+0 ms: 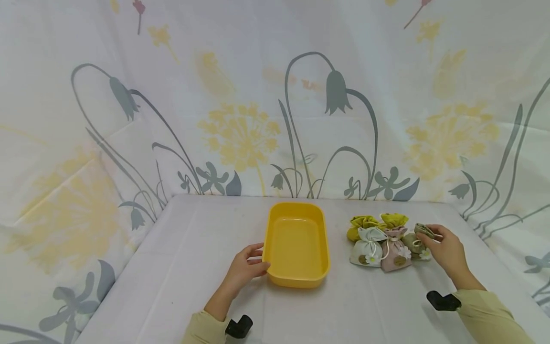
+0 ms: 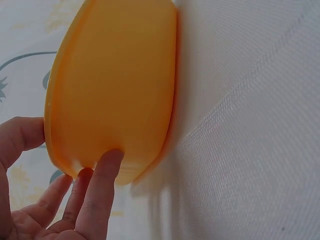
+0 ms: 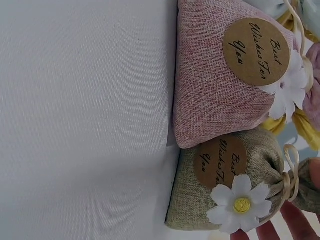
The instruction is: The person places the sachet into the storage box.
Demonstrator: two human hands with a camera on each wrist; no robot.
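Observation:
A yellow rectangular tray [image 1: 296, 282] stands at the middle of the table. My left hand [image 1: 248, 264] touches its left side, fingertips against the outer wall and thumb at the rim; the left wrist view shows the fingers [image 2: 102, 195] fairly straight on the tray wall [image 2: 115, 75]. On the right, my right hand [image 1: 449, 248] pinches the gathered neck of an olive-green drawstring sachet [image 1: 417, 246], which bears a white daisy and a round brown label. Beside it leans a pink sachet [image 1: 393, 253] [image 3: 210, 90] with a similar label.
Left of the pink sachet stands a pale grey-blue sachet [image 1: 366, 252]. Two yellow-green sachets [image 1: 393, 220] are partly hidden behind the front ones. A white cloth [image 1: 172, 267] covers the table, and a flower-printed curtain [image 1: 258, 95] hangs behind its far edge.

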